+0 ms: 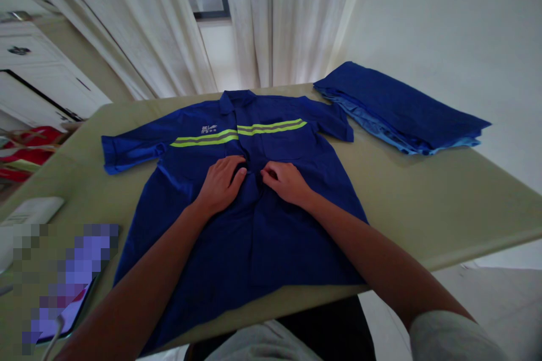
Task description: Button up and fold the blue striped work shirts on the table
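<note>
A blue short-sleeved work shirt [292, 225] lies spread front side up, its collar toward the far edge. Yellow-green and grey reflective stripes run across its chest, with a pale logo above them on the left. My left hand [221, 183] rests at the front opening, thumb and fingers curled on the fabric edge. Just right of it, my right hand [284, 180] pinches the other side of the opening. Any button between the fingertips is too small to make out.
The shirt lies on a table [406, 203] with a pale green cover. A stack of folded blue garments [398, 104] sits at the back right. At the left are a blurred-out tablet [80, 276] with a cable and a white box-like object [31, 214]. Curtains [292, 22] hang behind.
</note>
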A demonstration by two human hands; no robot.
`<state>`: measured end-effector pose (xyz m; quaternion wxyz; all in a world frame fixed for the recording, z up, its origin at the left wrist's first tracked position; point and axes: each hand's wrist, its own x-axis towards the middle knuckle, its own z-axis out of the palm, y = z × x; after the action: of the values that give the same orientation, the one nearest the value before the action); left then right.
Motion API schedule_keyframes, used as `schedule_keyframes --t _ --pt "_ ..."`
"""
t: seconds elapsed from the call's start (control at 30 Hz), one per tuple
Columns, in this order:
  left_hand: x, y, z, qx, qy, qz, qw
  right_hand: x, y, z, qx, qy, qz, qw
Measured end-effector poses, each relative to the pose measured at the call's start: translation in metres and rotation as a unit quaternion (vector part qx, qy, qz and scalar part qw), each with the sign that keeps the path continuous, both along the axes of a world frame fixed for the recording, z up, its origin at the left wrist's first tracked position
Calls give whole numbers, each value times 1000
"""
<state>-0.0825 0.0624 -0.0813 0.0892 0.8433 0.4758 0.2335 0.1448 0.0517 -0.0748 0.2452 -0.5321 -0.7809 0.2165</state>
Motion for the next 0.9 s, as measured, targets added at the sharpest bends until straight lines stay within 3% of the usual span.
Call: schedule_keyframes --t 0.17,0.33,0.43,0.53,0.63,0.73,0.83,0.9 --pt "4 33 -6 -73 121 24 990 5 22 -8 56 -65 14 996" --pt "9 72 4 -142 160 29 976 11 54 5 101 -125 -4 987" --pt "6 63 3 -81 154 50 984 10 32 12 122 -101 44 986" --pt "0 49 -6 -36 145 72 986 6 -10 9 80 -111 132 982" --pt "-2 49 -9 -52 175 66 981 5 -35 8 16 -141 98 985" --pt "6 48 -2 -49 198 74 976 7 -36 15 -26 -176 51 983" --pt "20 21 8 22 167 114 979 13 -31 22 -43 -191 43 980" --pt "29 -8 13 46 127 94 986 16 -32 23 -53 -199 34 978"
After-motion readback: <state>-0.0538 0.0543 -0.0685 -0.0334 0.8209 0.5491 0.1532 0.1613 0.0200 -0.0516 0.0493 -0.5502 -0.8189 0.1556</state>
